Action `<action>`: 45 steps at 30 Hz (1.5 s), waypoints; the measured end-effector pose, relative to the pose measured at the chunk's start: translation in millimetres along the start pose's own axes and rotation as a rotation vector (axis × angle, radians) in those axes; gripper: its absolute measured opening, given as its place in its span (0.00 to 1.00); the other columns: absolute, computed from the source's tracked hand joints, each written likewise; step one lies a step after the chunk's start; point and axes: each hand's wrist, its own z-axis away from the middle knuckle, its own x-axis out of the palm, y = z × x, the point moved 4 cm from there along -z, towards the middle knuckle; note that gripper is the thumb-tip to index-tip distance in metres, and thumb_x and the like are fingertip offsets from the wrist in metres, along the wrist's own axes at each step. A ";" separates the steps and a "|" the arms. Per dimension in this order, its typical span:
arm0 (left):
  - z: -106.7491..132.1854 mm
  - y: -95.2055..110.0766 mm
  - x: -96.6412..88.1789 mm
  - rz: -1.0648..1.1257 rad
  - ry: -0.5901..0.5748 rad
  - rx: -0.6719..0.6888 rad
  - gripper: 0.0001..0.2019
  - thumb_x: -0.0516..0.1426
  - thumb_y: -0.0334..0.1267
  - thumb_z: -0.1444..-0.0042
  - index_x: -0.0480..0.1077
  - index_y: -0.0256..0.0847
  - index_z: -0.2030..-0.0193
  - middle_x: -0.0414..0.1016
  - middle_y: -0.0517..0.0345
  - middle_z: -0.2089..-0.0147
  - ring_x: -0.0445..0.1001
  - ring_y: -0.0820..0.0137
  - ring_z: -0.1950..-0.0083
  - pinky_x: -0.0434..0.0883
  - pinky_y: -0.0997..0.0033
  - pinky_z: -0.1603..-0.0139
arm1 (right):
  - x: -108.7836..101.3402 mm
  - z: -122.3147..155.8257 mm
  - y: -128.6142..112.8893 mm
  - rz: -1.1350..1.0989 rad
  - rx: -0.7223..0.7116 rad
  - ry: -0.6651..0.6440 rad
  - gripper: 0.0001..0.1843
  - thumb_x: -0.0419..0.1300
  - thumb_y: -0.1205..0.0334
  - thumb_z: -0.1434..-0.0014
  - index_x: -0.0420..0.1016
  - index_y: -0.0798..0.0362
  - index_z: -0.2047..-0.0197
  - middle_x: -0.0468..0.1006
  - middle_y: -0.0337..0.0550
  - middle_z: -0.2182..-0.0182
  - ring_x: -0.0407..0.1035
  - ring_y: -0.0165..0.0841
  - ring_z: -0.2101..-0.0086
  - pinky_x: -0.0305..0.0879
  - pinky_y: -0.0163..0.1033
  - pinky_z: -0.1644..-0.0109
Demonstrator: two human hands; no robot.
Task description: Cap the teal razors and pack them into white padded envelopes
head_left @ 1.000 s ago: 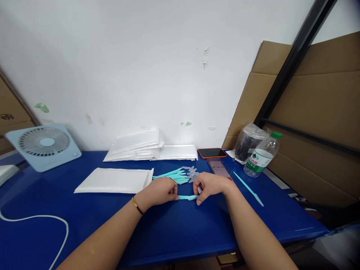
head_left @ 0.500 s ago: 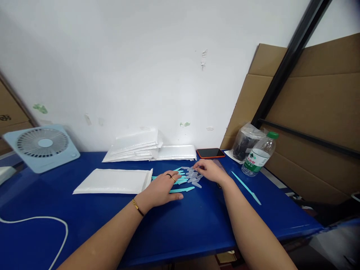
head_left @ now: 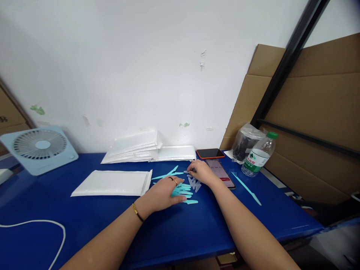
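My left hand (head_left: 164, 192) lies palm down with fingers stretched over a fan of turquoise eyebrow razors (head_left: 184, 190), hiding part of them. Behind its fingers, a few more razors (head_left: 168, 174) cross one another. Small clear plastic caps (head_left: 194, 183) lie in a loose heap just right of the razors. At the far side of that heap, my right hand (head_left: 201, 171) bends its fingers down, closed at the tips among the caps. What sits between those fingertips is hidden. A single turquoise razor (head_left: 247, 189) rests apart, farther right.
Left of my hands lies a white padded envelope (head_left: 112, 183); stacked envelopes (head_left: 132, 146) stand against the wall. A lit phone (head_left: 222, 172), another phone (head_left: 210, 153) and a water bottle (head_left: 257, 157) are at right. A blue fan (head_left: 42, 148) and white cable (head_left: 63, 232) are at left.
My left hand has slid slightly nearer to me, and razors under it have shifted nearer too. Several razors behind it now show. My right hand has moved left, uncovering the lit phone.
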 end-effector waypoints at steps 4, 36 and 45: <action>-9.1 -30.3 -9.1 -0.160 0.169 -0.296 0.19 0.49 0.50 0.44 0.66 0.41 0.52 0.70 0.49 0.53 0.66 0.59 0.49 0.63 0.62 0.52 | 1.2 1.3 1.2 -0.062 0.029 0.000 0.03 0.59 0.66 0.48 0.73 0.53 0.69 0.73 0.43 0.67 0.65 0.33 0.62 0.58 0.35 0.59; -14.1 -56.6 -15.1 -0.016 0.189 -0.320 0.10 0.46 0.41 0.41 0.66 0.43 0.66 0.72 0.60 0.67 0.69 0.71 0.66 0.61 0.74 0.66 | 3.0 0.7 -4.0 -0.497 0.087 0.011 0.11 0.53 0.60 0.43 0.74 0.53 0.62 0.72 0.40 0.68 0.64 0.28 0.71 0.59 0.32 0.69; -14.6 -50.4 -20.3 -0.231 0.319 -0.347 0.11 0.55 0.43 0.48 0.68 0.46 0.58 0.70 0.56 0.55 0.66 0.63 0.53 0.60 0.67 0.59 | -11.9 2.8 16.5 -0.324 0.087 0.088 0.10 0.55 0.65 0.46 0.77 0.52 0.62 0.73 0.43 0.64 0.67 0.31 0.66 0.62 0.35 0.61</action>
